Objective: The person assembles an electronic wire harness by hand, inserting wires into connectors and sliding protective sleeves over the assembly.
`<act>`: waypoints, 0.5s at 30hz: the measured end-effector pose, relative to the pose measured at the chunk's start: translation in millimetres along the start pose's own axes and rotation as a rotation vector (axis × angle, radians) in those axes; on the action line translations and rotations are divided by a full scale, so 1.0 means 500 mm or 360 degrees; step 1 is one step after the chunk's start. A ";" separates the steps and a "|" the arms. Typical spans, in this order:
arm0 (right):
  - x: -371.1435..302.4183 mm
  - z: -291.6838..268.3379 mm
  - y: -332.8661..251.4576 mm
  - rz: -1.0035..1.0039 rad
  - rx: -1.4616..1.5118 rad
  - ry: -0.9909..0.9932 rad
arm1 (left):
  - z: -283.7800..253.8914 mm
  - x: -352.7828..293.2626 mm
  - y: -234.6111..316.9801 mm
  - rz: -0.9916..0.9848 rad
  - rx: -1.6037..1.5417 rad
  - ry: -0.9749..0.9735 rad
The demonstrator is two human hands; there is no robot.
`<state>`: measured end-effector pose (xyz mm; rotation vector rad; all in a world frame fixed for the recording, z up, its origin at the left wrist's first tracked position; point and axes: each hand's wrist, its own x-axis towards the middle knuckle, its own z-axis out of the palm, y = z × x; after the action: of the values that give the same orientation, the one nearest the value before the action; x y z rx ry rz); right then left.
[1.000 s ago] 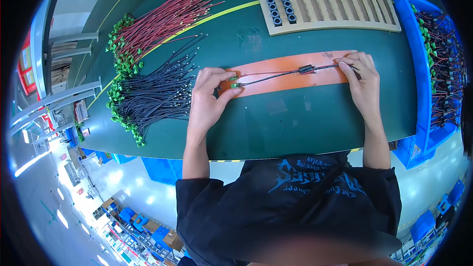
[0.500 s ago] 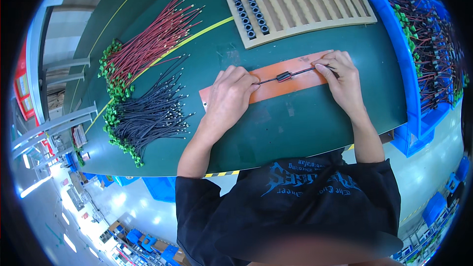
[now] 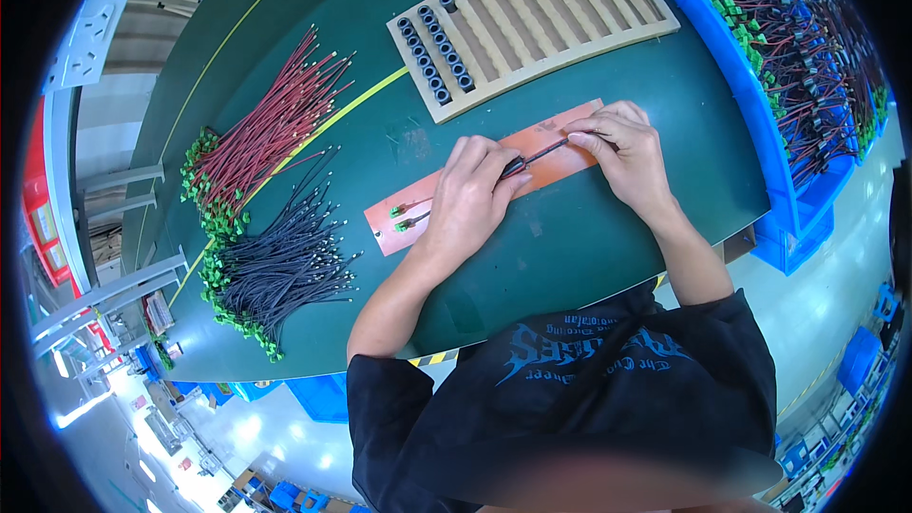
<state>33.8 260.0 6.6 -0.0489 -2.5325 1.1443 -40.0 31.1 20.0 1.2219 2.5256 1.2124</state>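
A long orange board lies slantwise on the green table below my hands. My left hand is closed around a black cylindrical core, its fingers partly covering it. Thin dark wires run out of the core to the right, and my right hand pinches them near the board's right end. On the other side of my left hand, two wire ends with green connectors rest on the board's left part. The stretch of wire beneath my left hand is hidden.
Bundles of red wires and black wires with green connectors lie at the left. A wooden slotted rack with black cores in its left slots stands at the back. At the right, a blue bin holds many wired assemblies.
My left hand has moved right along the wires and now covers the core, which was bare between my hands. The green connectors have come into view on the board. The whole view has shifted.
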 end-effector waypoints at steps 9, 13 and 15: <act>0.004 -0.007 -0.048 0.0792 0.1359 -0.0114 | 0.018 -0.028 -0.011 -0.0130 -0.0454 0.0292; 0.006 -0.005 -0.043 0.0820 0.1666 -0.0159 | 0.017 -0.023 -0.004 -0.0232 -0.0504 0.0285; 0.004 0.000 -0.043 0.0705 0.1592 -0.0197 | 0.019 -0.025 -0.007 -0.0229 -0.0482 0.0282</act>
<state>34.4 245.9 22.9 -0.2907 -1.7899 2.5069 -30.2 27.1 8.3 0.8848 2.3751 1.6541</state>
